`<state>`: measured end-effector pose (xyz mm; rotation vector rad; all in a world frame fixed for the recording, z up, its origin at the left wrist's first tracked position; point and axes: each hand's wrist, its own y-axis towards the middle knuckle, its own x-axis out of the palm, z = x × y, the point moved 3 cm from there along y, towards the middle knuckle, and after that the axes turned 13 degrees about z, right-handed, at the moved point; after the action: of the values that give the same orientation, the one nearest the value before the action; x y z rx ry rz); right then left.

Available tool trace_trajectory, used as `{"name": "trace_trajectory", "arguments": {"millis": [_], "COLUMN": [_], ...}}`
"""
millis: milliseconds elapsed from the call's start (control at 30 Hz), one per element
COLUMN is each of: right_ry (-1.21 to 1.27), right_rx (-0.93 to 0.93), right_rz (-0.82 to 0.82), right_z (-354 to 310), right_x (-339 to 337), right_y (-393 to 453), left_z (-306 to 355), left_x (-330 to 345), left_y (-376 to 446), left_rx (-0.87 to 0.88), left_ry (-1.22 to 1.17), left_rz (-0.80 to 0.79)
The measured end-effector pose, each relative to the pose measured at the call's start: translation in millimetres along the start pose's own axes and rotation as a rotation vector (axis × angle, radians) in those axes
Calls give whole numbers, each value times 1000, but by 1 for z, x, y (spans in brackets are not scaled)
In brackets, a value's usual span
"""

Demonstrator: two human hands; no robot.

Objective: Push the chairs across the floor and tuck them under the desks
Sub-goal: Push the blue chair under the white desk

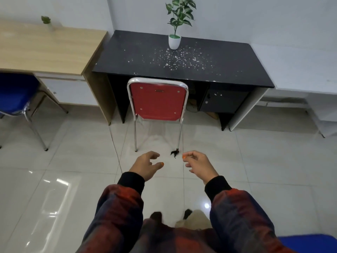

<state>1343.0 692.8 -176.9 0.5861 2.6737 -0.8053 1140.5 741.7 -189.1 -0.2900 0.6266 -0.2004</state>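
- While the far-left wooden worktop (pixel 45 50) carries only a small plant (pixel 46 21), a blue chair (pixel 16 94) stands at its near edge on the left, its seat only partly under, so it looks like the next one to push.
- Left hand (pixel 146 165) hovers above the tiled floor (pixel 73 161), fingers loosely curled and spread, holding nothing and well short of any chair.
- Red chair (pixel 157 101) stands in the middle, its backrest close against the near edge of the black worktop (pixel 182 59) and its seat under it; I judge this one tucked and the step on it finished.
- A potted plant (pixel 175 24) stands far on that black top amid white crumbs.
- Right hand (pixel 197 164) mirrors the left, relaxed, empty, apart from the chair.
- At the near right corner a blue surface (pixel 310 243) shows; whether it is another chair I cannot tell.
- Next move, as I judge it: turn left, take the blue chair's backrest with both hands, and push it straight so its legs clear the desk's side panel.
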Motion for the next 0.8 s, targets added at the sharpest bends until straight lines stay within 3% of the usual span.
{"name": "trace_trajectory", "arguments": {"millis": [400, 533, 667, 800], "right_ry": [-8, 39, 56, 106], "right_rx": [-9, 77, 145, 134], "right_rz": [-29, 16, 31, 53], "right_z": [81, 145, 201, 220], "right_x": [-61, -93, -107, -117], "right_y": [-122, -177, -230, -267], "left_z": [-15, -25, -45, -50], "left_x": [34, 77, 116, 125], "left_y": [-148, -233, -318, -354], "left_rx": [50, 64, 110, 172], "left_ry": [60, 60, 164, 282], "left_rz": [68, -4, -194, -285]}}
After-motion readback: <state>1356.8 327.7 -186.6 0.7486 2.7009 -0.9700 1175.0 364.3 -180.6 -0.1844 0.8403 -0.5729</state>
